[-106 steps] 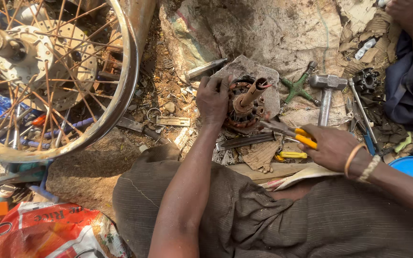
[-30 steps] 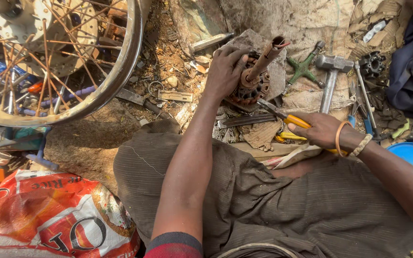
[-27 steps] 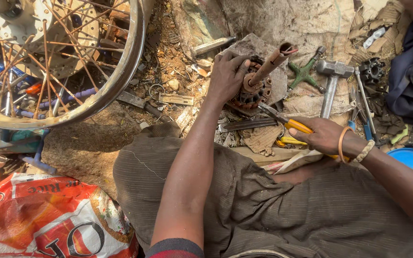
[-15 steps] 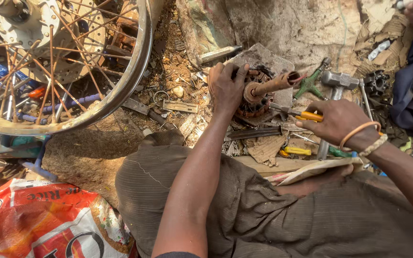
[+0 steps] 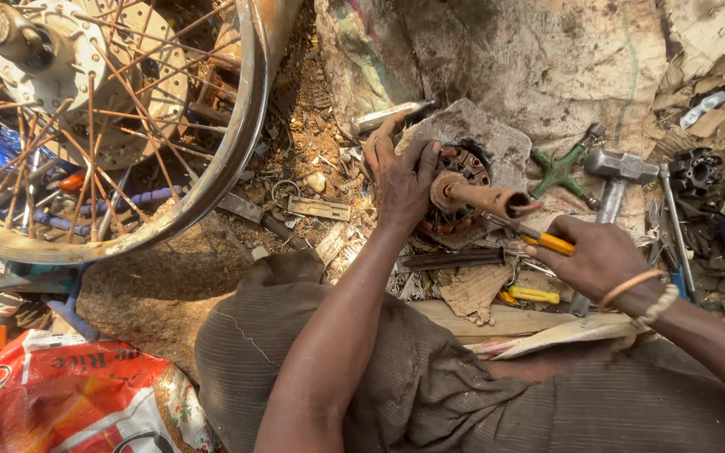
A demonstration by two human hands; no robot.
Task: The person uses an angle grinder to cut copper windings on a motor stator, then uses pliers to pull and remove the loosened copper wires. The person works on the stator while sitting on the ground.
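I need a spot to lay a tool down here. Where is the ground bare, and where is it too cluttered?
Bare dirt lies between the spoked wheel's rim, the printed sack and the person's knee. The grey slab beyond the rusty hub is also bare. Around the left hand and the right hand it is crowded with scrap, the hammer and tools.

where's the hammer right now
The hammer lies on the ground at the right of the head view, just above the right hand, between the green cross wrench and a black gear part.
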